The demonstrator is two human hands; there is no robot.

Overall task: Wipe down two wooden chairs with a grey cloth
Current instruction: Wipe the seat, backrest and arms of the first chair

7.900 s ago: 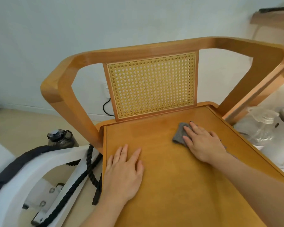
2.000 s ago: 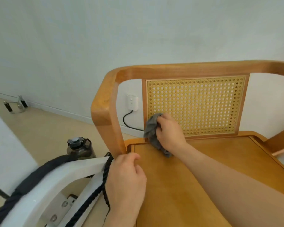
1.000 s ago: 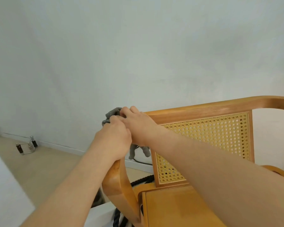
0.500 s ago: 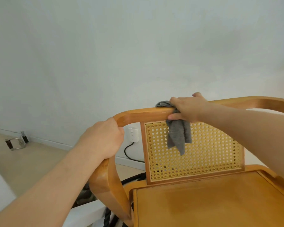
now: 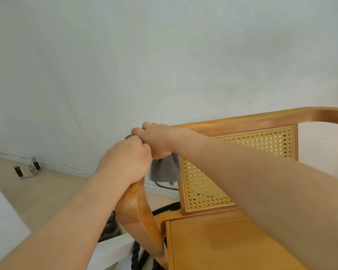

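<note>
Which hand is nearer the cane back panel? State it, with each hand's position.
Right. The right hand grips the grey cloth on the top rail, beside the cane panel; the left hand holds the armrest bend, farther away.

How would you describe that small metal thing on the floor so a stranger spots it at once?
Start at the white wall and follow its skirting left of the wooden chair. On the beige floor there lies a metal handle. It alone is shiny chrome, with dark grips.
</note>
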